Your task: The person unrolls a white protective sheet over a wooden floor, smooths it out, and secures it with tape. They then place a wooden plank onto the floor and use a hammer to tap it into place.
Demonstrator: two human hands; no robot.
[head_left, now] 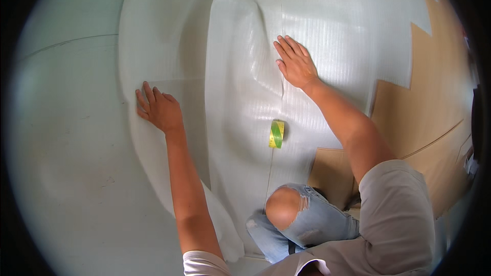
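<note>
White foam underlay sheeting (327, 30) covers much of the floor in front of me, with ripples along its left part. My left hand (162, 107) lies with fingers spread on the sheeting's left strip, close to its outer edge. Farther up and to the right, my right hand (296, 64) rests flat on the sheeting beside a raised wrinkle, fingers stretched out. Neither hand holds anything. A roll of yellow-and-green tape (276, 134) stands on the sheeting between my arms, touched by neither hand.
Tan wood-look floor planks (434, 66) lie in a stepped pattern on the right, partly bordering the sheeting. Another plank section (330, 168) sits by my bent knee (282, 208). Bare grey-green floor (71, 148) stretches along the left, crossed by a thin dark line.
</note>
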